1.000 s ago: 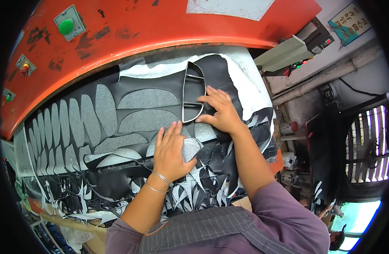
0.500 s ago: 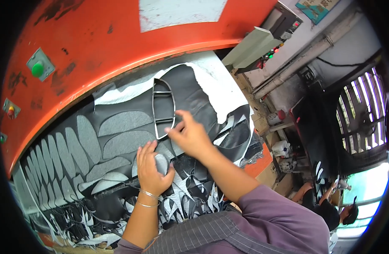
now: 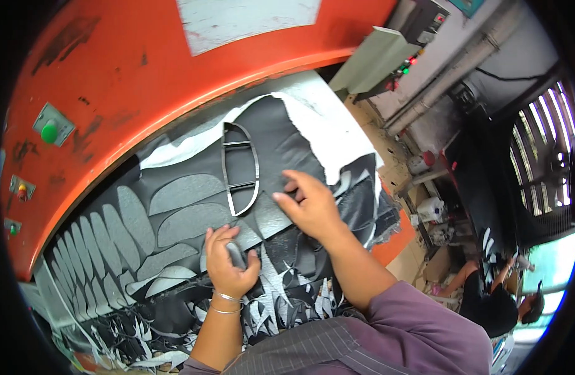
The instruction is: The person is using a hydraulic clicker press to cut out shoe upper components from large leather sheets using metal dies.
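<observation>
A steel cutting die [image 3: 257, 167], a long half-oval frame with two crossbars, lies on the black sheet material [image 3: 272, 134]. My right hand [image 3: 309, 206] hovers to the right of the die, apart from it, thumb and fingers spread with nothing between them. Near the front edge of the sheet, my left hand [image 3: 230, 265] curls around a small grey cut piece [image 3: 236, 254] showing between thumb and fingers; its lower part is hidden. Left of the die lie several grey leaf-shaped areas [image 3: 186, 192], with rows of narrower ones beyond.
An orange machine body [image 3: 131, 81] with a green push button [image 3: 49, 132] spans the far side. Black and white scraps [image 3: 281, 300] hang along the front edge. A control box [image 3: 425, 28] stands at the far right. Another person [image 3: 494, 306] is at the right.
My right hand has let go of the die and drawn back to the right. The die's lower end sits slightly nearer me. My left hand stays nearly in place.
</observation>
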`<state>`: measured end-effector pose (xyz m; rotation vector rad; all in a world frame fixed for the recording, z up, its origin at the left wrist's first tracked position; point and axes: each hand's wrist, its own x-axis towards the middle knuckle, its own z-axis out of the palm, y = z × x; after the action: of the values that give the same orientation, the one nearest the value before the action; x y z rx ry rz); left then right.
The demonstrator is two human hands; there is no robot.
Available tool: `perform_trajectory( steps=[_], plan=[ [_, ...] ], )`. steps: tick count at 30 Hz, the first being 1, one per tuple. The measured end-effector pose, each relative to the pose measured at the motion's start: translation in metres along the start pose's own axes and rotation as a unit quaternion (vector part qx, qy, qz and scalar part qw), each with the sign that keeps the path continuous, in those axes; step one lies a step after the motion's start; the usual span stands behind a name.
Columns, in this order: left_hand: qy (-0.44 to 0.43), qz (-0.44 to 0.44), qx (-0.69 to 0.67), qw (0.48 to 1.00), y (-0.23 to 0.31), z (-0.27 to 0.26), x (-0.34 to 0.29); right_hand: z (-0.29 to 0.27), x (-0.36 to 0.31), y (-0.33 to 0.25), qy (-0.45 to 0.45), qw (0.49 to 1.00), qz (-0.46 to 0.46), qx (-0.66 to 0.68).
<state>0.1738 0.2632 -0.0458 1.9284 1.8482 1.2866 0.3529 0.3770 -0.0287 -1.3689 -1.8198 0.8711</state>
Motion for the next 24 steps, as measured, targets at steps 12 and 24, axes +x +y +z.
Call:
perform_trajectory(
  steps=[12, 24],
  plan=[
    [-0.012, 0.001, 0.033, 0.999, 0.002, 0.004, -0.008, 0.009, 0.055, 0.012, -0.150, 0.942, -0.243, -0.178],
    [-0.078, 0.021, 0.067, 0.994, 0.003, 0.002, -0.009, 0.013, 0.048, 0.021, -0.140, 0.943, -0.244, -0.175]
  ],
)
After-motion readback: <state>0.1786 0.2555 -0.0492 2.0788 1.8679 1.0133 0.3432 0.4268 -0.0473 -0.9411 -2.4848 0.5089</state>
